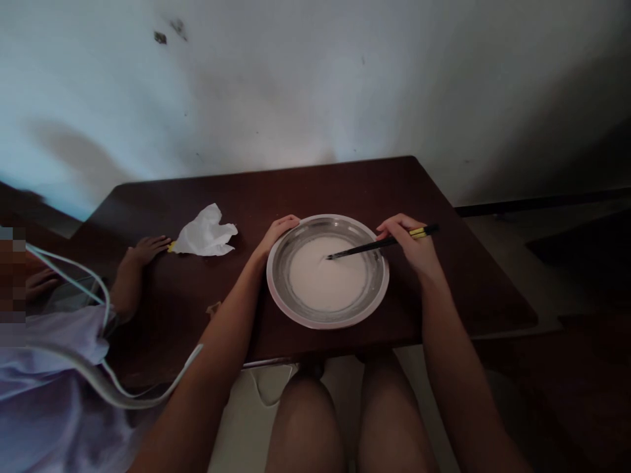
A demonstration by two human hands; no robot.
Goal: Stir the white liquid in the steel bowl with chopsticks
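A wide metal bowl point(282, 295) stands near the front edge of the dark table, holding a pale, smooth batter-like liquid point(328, 282). My left hand point(280, 231) grips the bowl's rim at its upper left, fingers curled over the edge. On the other side, my right hand point(407, 240) is closed around a pair of black chopsticks point(365, 247) with yellow bands near their upper ends. They slant down to the left, and their tips dip into the liquid near the middle of the bowl.
A crumpled white plastic bag point(206, 231) lies on the table point(305, 184) to the left. Another person's hand point(148, 249) rests beside it. A small brownish scrap point(213, 309) is near my left forearm. White cables point(123, 397) hang at lower left. Behind the table rises a wall point(315, 85).
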